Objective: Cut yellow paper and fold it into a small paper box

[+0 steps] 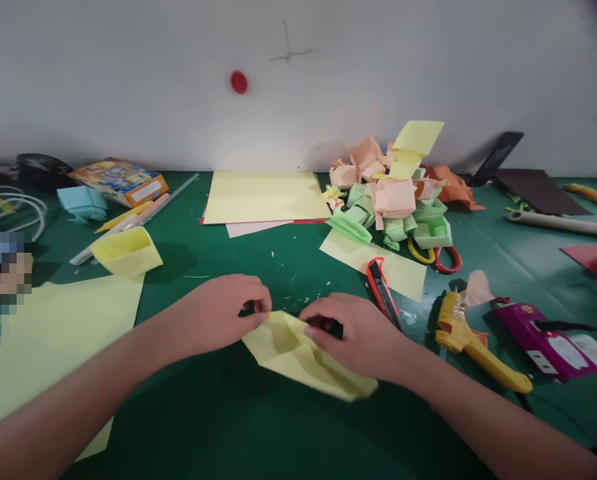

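Note:
Between my hands is a creased sheet of yellow paper (283, 357), partly folded and tilted on the green table. My left hand (231, 310) pinches its upper left edge between thumb and fingers. Along the top edge, my right hand (353, 333) grips the paper, its thumb pressed on the near face; the palm hides part of the right side. Just beyond my right hand lies a red and black utility knife (383, 290). To the left stands a folded yellow paper piece (127, 252), at the edge of a large yellow sheet (78, 313).
Folded pink and green paper pieces (393, 200) are heaped at the back right, with scissors (447, 259) under them. A yellow glue gun (478, 347) and a purple power strip (548, 343) lie right. Stacked yellow sheets (266, 197) rest against the wall. A blurred person is at far left.

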The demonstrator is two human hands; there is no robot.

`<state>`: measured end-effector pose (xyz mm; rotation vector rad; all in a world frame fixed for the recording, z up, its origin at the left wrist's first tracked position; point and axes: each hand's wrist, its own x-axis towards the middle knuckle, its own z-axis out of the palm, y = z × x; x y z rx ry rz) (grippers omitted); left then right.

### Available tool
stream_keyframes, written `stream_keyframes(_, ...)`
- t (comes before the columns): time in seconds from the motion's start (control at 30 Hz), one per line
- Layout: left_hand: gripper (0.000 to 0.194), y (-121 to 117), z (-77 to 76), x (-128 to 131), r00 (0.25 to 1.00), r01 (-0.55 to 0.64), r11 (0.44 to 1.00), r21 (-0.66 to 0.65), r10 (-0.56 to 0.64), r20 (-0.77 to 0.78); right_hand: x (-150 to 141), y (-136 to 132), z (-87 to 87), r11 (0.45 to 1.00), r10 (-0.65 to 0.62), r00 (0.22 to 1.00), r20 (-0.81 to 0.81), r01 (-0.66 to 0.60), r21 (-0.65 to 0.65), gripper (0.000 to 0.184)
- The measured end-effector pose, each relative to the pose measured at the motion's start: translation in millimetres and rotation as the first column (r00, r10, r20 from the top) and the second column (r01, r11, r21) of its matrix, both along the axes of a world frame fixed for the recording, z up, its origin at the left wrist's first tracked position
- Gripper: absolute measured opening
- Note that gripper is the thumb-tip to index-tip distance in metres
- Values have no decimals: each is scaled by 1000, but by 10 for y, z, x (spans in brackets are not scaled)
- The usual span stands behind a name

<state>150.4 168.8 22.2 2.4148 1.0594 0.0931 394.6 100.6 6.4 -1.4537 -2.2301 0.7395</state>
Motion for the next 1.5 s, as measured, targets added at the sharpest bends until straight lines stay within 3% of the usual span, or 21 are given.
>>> stream_keyframes(0.13,18,133,96,106,993,-116,988,-98,118,13,0,72,-32,985,-93,985,-147,70,-158,13)
stream_keyframes(0.2,23,191,91,116,978,-193,968,-157,203,47,21,84,-65,980,-168,965,-203,141,-140,11)
stream_keyframes(0.3,33,235,54,114,941,-262,895,-360,319,109,51,83,-96,970,-241,935,-258,226,-86,11)
stream_keyframes(0.37,31,237,33,127,917,-269,837,-477,374,139,61,76,-96,971,-241,934,-263,232,-66,11)
stream_keyframes(0.43,26,233,26,159,903,-284,816,-504,404,145,62,68,-85,975,-222,943,-250,218,-43,11)
stream_keyframes(0.63,21,257,70,344,907,-348,851,-393,412,87,57,44,-73,992,-99,952,-290,116,40,12)
stream_keyframes(0.77,20,252,92,462,903,-368,859,-357,421,82,73,24,-104,985,-165,941,-296,170,-10,13)
stream_keyframes(0.93,18,193,101,516,901,-371,857,-358,425,84,103,3,-140,985,-144,937,-320,165,41,11)
stream_keyframes(1.13,15,75,185,537,928,-294,894,-339,351,122,140,10,-157,984,-148,930,-336,173,44,11)
stream_keyframes(1.23,13,16,196,552,948,-267,915,-302,306,89,151,15,-154,983,-156,932,-328,178,39,10)
stream_keyframes(1.5,12,-103,139,612,939,-341,932,-120,345,12,153,10,-156,985,-129,936,-328,159,66,12)
